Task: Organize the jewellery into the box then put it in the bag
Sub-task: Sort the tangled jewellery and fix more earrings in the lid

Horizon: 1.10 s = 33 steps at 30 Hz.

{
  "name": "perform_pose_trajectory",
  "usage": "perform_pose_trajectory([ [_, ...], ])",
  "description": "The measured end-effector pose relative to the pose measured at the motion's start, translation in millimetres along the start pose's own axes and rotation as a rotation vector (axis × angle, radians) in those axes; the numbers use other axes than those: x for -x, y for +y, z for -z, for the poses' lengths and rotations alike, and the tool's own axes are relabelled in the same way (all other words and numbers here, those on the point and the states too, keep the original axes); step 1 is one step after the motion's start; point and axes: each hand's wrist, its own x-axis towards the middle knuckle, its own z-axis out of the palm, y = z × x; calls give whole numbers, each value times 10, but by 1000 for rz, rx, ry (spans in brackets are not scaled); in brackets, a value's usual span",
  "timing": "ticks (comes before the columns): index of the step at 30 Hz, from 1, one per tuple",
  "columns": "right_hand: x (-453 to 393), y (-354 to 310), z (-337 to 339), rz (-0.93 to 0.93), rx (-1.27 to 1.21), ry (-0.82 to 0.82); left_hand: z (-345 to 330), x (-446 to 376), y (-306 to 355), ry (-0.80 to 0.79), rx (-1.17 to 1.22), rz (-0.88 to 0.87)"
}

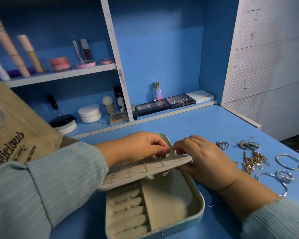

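Hands at far edge of earring panel (145, 169), over open jewellery box (155, 200). Left hand (141, 146) fingers curled, pinching something small at the panel's top row; too small to tell what, probably an earring stud. Right hand (202, 161) thumb and forefinger pinching at the same spot, remaining fingers wrapped under the panel's right end, steadying it. Panel lifted off horizontal, hinged across the box.

Risks, judged:
- Stud or backing slipping from the pinch, dropping into the tray below or rolling off; cause: tiny part, two-handed fumble over a tilted panel.
- Panel flexing or flopping down if the right hand's support loosens; pins already seated could loosen.
- Sleeve sweeping loose pieces to the right of the right hand.

Materials: box shell pale teal, rounded corners, small clasp at near edge. Lining beige, velvety, matte. Ring rolls (128, 214) padded, cylindrical, below left hand; plain open compartment beside them. Loose jewellery (252, 159) right of right hand: tangled gold chains, silver hoops (288, 162), thin, shiny, snag-prone. Bag (16, 128) left of left forearm, coarse tan jute, printed lettering. Box not yet in bag.
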Motion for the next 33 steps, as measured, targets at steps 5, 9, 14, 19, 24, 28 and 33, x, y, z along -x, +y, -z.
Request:
perform_pose_trajectory([
  [5,2,2,-5,-9,3,-13,-4,16,27,-3,-27,-9],
  [9,13,4,-15,-19,10,-14,1,26,14,-12,-7,-9],
  [14,14,7,-26,-14,10,-3,-8,25,-10,-5,9,1],
  [19,19,12,-34,-18,-2,8,-9,9,3,1,-25,-1],
  [24,16,-1,-21,-23,10,6,3,17,22,6,-50,-27],
  [28,10,-6,-21,-28,1,13,37,24,65,5,-165,-65],
  [33,2,-14,-20,-36,3,15,56,32,94,4,-214,-87],
])
